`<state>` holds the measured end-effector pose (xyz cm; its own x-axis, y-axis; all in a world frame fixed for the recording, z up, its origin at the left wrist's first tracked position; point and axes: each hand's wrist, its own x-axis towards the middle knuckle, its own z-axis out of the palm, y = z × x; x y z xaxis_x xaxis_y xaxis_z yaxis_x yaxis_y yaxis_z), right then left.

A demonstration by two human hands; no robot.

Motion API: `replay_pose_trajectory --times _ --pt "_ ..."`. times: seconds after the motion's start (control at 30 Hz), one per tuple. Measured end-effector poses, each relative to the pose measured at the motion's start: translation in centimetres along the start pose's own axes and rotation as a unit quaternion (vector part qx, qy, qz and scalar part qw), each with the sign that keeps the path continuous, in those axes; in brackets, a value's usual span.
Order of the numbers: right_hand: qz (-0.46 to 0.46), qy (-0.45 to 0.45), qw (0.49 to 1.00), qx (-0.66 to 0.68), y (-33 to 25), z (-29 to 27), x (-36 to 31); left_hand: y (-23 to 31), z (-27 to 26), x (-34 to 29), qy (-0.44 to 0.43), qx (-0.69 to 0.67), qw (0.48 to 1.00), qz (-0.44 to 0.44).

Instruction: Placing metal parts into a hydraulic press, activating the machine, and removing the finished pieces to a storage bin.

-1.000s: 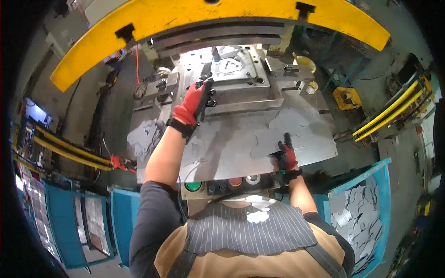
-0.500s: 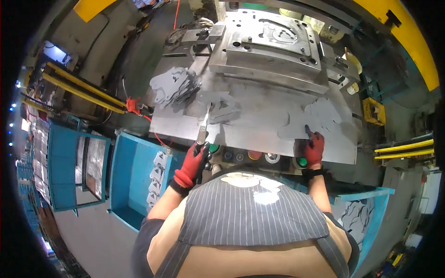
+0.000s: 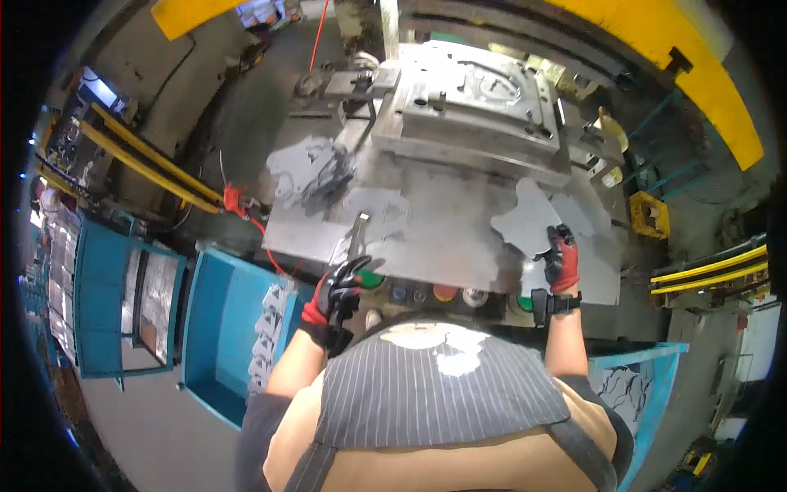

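Observation:
In its red and black glove, my right hand (image 3: 562, 258) pinches the near edge of a flat grey metal plate (image 3: 525, 215) with a curved outline. That plate is tilted above the right side of the steel worktable (image 3: 447, 234); another grey plate (image 3: 574, 213) lies partly behind it. My gloved left hand (image 3: 336, 293) is at the table's near left edge, closed around a long, narrow metal hand tool (image 3: 358, 234); its exact kind cannot be made out. The tool's tip is near a grey plate (image 3: 379, 205) lying flat. Farther left sits a stack of similar plates (image 3: 305, 168).
Behind the table stands a thick steel die (image 3: 471, 139). Green and other coloured push buttons (image 3: 445, 293) line the near edge. Blue bins with plates stand at left (image 3: 215, 328) and right (image 3: 668, 369). Yellow bars (image 3: 152, 160) flank the machine.
My right hand has raised the grey plate from the table, tilting it. My left hand has drawn slightly back toward me with the tool. The view has shifted slightly.

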<state>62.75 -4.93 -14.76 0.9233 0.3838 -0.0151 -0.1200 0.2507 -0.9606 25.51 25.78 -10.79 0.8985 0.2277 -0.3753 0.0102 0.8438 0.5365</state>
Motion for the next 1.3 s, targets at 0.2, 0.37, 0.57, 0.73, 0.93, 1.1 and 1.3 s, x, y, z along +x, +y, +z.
replay_pose_trajectory --times 0.2,0.37,0.57,0.73,0.93,1.1,1.3 --pt "-0.425 -0.126 0.831 -0.335 -5.1 3.4 2.4 -1.1 -0.2 -1.0 0.049 0.054 0.996 0.057" --pt "-0.409 -0.171 0.797 -0.411 -12.8 12.5 11.8 -1.8 0.7 -1.2 0.095 0.158 0.981 0.057" --pt "-0.372 -0.120 0.766 -0.510 -11.4 19.2 26.7 -3.7 -1.5 -2.8 0.197 0.194 0.954 0.113" --pt "-0.315 -0.054 0.682 -0.658 -10.4 22.1 31.6 -2.7 -1.8 -5.8 0.245 0.112 0.957 0.110" --pt "-0.214 -0.083 0.590 -0.774 -9.9 23.6 33.2 -2.8 -2.9 -8.1 0.278 0.135 0.937 0.161" --pt "-0.215 0.012 0.580 -0.786 -9.2 25.2 30.6 -2.2 -1.7 -7.6 0.263 0.144 0.941 0.158" --pt "-0.402 0.142 0.568 -0.704 -7.2 24.9 32.1 -1.1 -2.8 -5.0 0.262 0.127 0.951 0.104"
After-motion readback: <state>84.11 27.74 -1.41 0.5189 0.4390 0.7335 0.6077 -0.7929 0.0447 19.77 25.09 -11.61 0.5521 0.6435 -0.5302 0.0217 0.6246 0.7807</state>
